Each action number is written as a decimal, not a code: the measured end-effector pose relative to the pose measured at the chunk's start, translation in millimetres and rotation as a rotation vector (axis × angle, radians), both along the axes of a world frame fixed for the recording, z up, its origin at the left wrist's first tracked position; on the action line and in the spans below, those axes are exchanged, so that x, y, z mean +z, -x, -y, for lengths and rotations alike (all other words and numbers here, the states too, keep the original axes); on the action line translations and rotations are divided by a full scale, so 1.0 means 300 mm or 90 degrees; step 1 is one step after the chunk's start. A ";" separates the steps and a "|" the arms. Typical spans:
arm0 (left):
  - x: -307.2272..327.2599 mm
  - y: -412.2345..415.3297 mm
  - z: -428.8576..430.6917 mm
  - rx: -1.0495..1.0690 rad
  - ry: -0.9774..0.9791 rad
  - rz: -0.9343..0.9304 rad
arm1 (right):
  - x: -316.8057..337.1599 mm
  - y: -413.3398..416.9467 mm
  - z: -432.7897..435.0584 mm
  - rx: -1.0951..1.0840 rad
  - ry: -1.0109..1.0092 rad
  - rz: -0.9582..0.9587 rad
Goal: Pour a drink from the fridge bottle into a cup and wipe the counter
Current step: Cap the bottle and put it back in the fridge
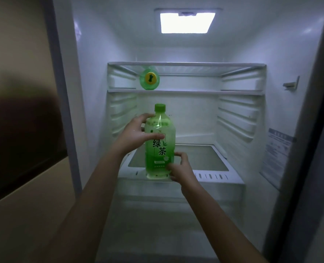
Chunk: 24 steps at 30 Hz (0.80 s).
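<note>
Open refrigerator compartment (195, 54), white-walled and lit by a ceiling lamp (187, 22); a beige wall shows outside its left edge. Two wire-edged shelves cross the upper interior, and a glass shelf (201, 158) lies below them. A green-tea bottle (160, 143), capped in green and carrying a green label with Chinese characters, stands upright at the front edge of the glass shelf; whether its base rests on the shelf or is just lifted clear cannot be told. A second green bottle (149, 79) lies on its side on an upper shelf, above the tea bottle and slightly to its left, base toward the viewer.

The left hand (136, 133) grips the tea bottle's shoulder, thumb across the label front and fingers (147, 117) curled behind the neck side. The right hand (178, 168) clasps the lower body, its fingers closed against the bottle's right flank near the base. The bottle thus sits between the two hands, touching both.

Risks, as a judgement: a chilled bottle is likely damp, so the smooth plastic may slide through the grip during withdrawal; a thin-walled bottle may buckle under a hard squeeze; the base may catch the shelf's raised front lip if pulled out low, tipping the bottle. No cup, cloth or tabletop is in view, so pouring and wiping appear not yet begun.
</note>
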<state>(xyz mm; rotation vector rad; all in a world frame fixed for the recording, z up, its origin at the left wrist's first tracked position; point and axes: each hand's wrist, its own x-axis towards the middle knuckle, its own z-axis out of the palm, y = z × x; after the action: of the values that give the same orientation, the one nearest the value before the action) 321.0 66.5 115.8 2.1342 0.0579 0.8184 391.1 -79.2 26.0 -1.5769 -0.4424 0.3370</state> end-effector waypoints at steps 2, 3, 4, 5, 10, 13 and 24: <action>0.005 -0.046 -0.024 0.002 0.018 -0.003 | 0.009 -0.039 -0.021 0.001 0.012 0.008; 0.007 -0.070 -0.036 0.007 0.017 -0.005 | 0.016 -0.059 -0.034 0.004 0.019 0.004; 0.008 -0.093 -0.049 0.009 0.016 -0.007 | 0.023 -0.079 -0.046 0.008 0.029 -0.001; 0.007 -0.118 -0.062 0.010 0.017 -0.007 | 0.032 -0.100 -0.060 0.009 0.042 -0.004; -0.018 -0.221 -0.121 0.030 0.027 0.000 | 0.047 -0.173 -0.109 0.022 0.094 0.040; -0.044 -0.264 -0.147 0.038 0.037 0.000 | 0.030 -0.203 -0.125 0.040 0.112 0.068; -0.043 -0.298 -0.197 0.039 -0.001 -0.010 | 0.032 -0.275 -0.203 0.035 0.192 0.092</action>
<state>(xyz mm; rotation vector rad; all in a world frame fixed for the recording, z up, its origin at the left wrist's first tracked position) 410.3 125.8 102.8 2.1500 0.1311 0.8381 473.5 -18.2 35.6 -1.8936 -0.5676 0.3454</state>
